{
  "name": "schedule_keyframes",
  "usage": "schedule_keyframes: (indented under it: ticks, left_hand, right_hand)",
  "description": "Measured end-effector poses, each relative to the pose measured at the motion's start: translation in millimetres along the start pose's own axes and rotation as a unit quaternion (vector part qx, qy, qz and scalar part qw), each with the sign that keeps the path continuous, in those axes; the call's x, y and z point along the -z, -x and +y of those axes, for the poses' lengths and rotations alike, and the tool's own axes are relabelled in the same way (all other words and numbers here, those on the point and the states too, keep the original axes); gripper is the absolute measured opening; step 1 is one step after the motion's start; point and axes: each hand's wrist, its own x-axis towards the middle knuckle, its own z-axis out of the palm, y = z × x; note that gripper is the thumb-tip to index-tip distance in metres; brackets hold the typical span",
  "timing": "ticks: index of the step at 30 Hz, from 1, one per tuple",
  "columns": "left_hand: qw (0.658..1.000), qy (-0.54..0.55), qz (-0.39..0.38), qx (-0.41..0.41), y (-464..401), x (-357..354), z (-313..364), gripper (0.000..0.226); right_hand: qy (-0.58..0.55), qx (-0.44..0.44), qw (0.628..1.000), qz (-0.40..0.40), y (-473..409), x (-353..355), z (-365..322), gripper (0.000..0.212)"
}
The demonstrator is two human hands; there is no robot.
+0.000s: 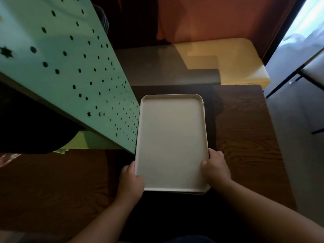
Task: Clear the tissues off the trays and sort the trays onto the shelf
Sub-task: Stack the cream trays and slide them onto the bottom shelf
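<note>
A stack of white rectangular trays (171, 142) is held lengthwise in front of me above a dark wooden table (245, 137). The top tray is bare, with no tissue on it. Edges of at least one more tray show beneath it at the right and near sides. My left hand (130, 181) grips the near left edge, thumb over the rim. My right hand (215, 168) grips the near right edge the same way.
A green perforated panel (70, 67) rises at the left, its edge touching or just beside the tray's left side. Beyond the table stands a bench with a grey and yellow seat (228, 62). Black chair legs (289, 81) stand on the right floor.
</note>
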Motion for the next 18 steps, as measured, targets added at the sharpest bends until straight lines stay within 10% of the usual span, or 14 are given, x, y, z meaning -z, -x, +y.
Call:
schedule_keyframes:
  ticks: [8, 18]
  left_hand:
    - [0.995, -0.090, -0.027, 0.024, -6, -7, -2, 0.061]
    - [0.991, 0.084, 0.002, 0.105, -10, -1, 20, 0.044]
  right_hand:
    - [0.117, 0.020, 0.991, -0.054, 3, 8, -1, 0.023]
    - [0.196, 0.024, 0.973, -0.118, -3, 16, 7, 0.028]
